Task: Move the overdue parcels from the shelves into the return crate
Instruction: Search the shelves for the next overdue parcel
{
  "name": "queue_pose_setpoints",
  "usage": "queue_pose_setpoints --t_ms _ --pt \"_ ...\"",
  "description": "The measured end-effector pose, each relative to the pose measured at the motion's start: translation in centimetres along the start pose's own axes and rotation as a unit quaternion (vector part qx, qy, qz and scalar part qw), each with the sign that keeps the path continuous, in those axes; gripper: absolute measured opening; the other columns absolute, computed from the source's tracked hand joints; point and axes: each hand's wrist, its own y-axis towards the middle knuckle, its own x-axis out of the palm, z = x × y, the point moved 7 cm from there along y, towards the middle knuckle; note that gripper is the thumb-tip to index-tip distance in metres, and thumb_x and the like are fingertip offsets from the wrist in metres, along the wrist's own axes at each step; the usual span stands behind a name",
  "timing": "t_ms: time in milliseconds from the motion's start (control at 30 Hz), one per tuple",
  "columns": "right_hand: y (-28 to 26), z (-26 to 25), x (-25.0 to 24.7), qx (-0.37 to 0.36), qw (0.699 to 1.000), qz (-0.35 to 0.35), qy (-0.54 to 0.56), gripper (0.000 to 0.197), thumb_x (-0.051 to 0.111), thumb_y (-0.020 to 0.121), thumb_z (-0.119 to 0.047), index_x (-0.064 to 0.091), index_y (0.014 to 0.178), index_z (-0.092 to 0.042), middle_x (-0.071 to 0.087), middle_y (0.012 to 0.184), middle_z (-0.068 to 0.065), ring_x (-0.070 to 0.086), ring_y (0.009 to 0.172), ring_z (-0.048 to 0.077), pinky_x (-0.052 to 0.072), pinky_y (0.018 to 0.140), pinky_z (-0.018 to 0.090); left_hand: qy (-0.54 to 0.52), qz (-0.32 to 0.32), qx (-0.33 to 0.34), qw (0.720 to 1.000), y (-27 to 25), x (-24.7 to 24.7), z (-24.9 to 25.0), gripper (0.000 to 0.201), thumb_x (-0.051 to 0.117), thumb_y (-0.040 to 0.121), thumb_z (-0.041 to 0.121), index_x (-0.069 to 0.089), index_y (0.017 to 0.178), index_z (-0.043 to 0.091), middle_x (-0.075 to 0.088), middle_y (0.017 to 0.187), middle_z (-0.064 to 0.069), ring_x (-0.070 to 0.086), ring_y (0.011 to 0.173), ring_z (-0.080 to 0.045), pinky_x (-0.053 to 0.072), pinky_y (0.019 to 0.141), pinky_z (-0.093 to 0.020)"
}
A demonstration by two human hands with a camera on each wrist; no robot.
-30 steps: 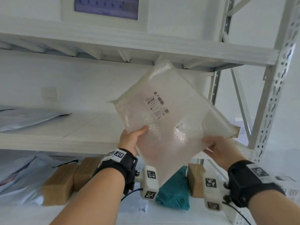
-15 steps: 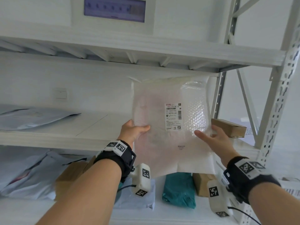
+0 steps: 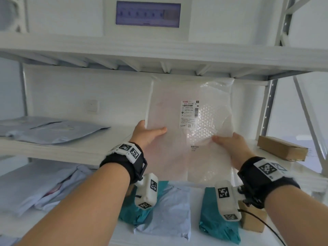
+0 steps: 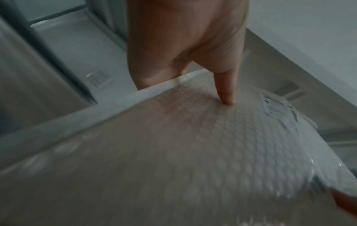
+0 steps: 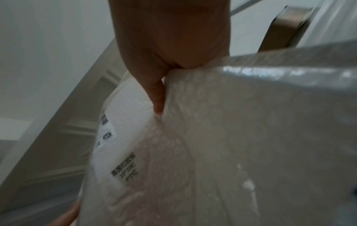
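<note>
A flat translucent bubble-wrap mailer [image 3: 170,148] with a white address label [image 3: 189,113] is held upright in front of the middle shelf. My left hand [image 3: 149,133] grips its left edge, thumb on the front and fingers behind. My right hand [image 3: 229,142] grips the right side the same way. In the left wrist view the thumb [image 4: 225,91] presses on the mailer [image 4: 173,152]. In the right wrist view the thumb [image 5: 157,97] pinches the mailer [image 5: 231,137]. No crate is in view.
A cardboard box [image 3: 282,148] lies on the middle shelf [image 3: 88,148] at the right, grey poly mailers [image 3: 53,128] at the left. Below are teal bags [image 3: 218,222], a pale blue mailer [image 3: 168,212], a small brown box [image 3: 253,221]. A steel upright [image 3: 308,110] stands at right.
The mailer has turned from a tilted diamond pose to upright with its label facing me. Both hands moved with it, and the view has come closer and tilted up.
</note>
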Motion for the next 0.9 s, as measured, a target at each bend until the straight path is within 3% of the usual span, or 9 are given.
queue_pose_setpoints --t_ms 133,233,300,400,467,567,767,833,900 --pt "3.7 -1.0 4.1 0.039 0.999 -0.036 0.011 0.033 0.069 0.087 -0.009 0.06 0.116 0.001 0.067 0.106 0.021 0.065 0.097 0.04 0.053 0.088 0.051 0.088 0.044 0.014 0.995 1.7 -3.2 0.8 0.079 0.087 0.066 0.039 0.043 0.13 0.022 0.057 0.12 0.007 0.058 0.108 -0.015 0.047 0.096 -0.032" --pt "6.1 -1.4 8.1 0.063 0.995 -0.077 -0.029 0.034 0.067 0.089 -0.01 0.06 0.118 0.006 0.066 0.109 0.023 0.063 0.101 0.04 0.049 0.096 0.053 0.148 0.071 -0.005 0.986 3.1 -6.1 0.7 0.102 0.085 0.066 0.043 0.028 0.148 0.023 0.048 0.138 0.002 0.049 0.125 -0.018 0.04 0.106 -0.03" --pt "7.3 -1.9 10.7 0.063 0.992 -0.1 -0.053 0.031 0.064 0.091 -0.008 0.059 0.117 0.007 0.064 0.112 0.024 0.061 0.103 0.04 0.049 0.095 0.051 0.202 0.065 -0.014 0.977 4.2 -7.8 0.6 0.096 0.084 0.068 0.046 0.034 0.146 0.021 0.046 0.14 0.003 0.047 0.128 -0.017 0.038 0.104 -0.027" --pt "8.6 -2.8 14.2 0.055 0.987 -0.124 -0.087 0.028 0.06 0.091 -0.004 0.058 0.116 0.007 0.063 0.114 0.025 0.06 0.103 0.039 0.05 0.093 0.05 0.267 0.029 -0.056 0.961 5.5 -10.1 -0.2 0.076 0.08 0.069 0.053 0.053 0.132 0.02 0.052 0.132 0.005 0.052 0.115 -0.014 0.039 0.094 -0.023" --pt "9.0 -3.5 16.4 0.049 0.982 -0.137 -0.119 0.033 0.061 0.089 -0.003 0.055 0.12 0.008 0.061 0.117 0.027 0.059 0.106 0.041 0.05 0.094 0.051 0.29 0.01 -0.081 0.953 6.4 -11.7 -0.8 0.073 0.079 0.069 0.055 0.057 0.128 0.019 0.055 0.129 0.003 0.054 0.109 -0.014 0.04 0.094 -0.023" --pt "9.6 -4.3 19.3 0.033 0.972 -0.151 -0.179 0.054 0.067 0.084 -0.003 0.04 0.129 0.006 0.055 0.122 0.024 0.058 0.109 0.041 0.051 0.094 0.052 0.31 0.0 -0.099 0.946 8.3 -13.9 -1.3 0.077 0.081 0.066 0.057 0.058 0.129 0.021 0.056 0.129 0.002 0.056 0.112 -0.015 0.042 0.101 -0.026" --pt "10.8 -3.9 23.8 0.032 0.956 -0.177 -0.231 0.044 0.072 0.081 -0.009 0.045 0.115 -0.002 0.058 0.119 0.018 0.059 0.11 0.037 0.05 0.097 0.05 0.342 -0.013 -0.104 0.934 12.6 -16.4 -2.1 0.082 0.081 0.067 0.054 0.052 0.136 0.02 0.051 0.135 0.0 0.053 0.121 -0.018 0.04 0.104 -0.027" --pt "10.9 -3.3 24.9 0.045 0.945 -0.185 -0.267 0.046 0.073 0.083 -0.017 0.051 0.12 -0.001 0.06 0.123 0.016 0.06 0.112 0.035 0.048 0.099 0.044 0.357 -0.02 -0.104 0.928 13.7 -17.1 -2.6 0.083 0.08 0.07 0.053 0.049 0.138 0.018 0.049 0.138 -0.001 0.049 0.125 -0.018 0.037 0.101 -0.024" --pt "10.7 -2.7 25.7 0.054 0.92 -0.196 -0.336 0.052 0.07 0.087 -0.026 0.05 0.13 -0.005 0.058 0.131 0.013 0.057 0.118 0.031 0.045 0.095 0.034 0.372 -0.04 -0.115 0.92 14.6 -17.7 -3.4 0.084 0.079 0.071 0.053 0.048 0.139 0.017 0.048 0.141 -0.002 0.047 0.128 -0.019 0.036 0.105 -0.027"
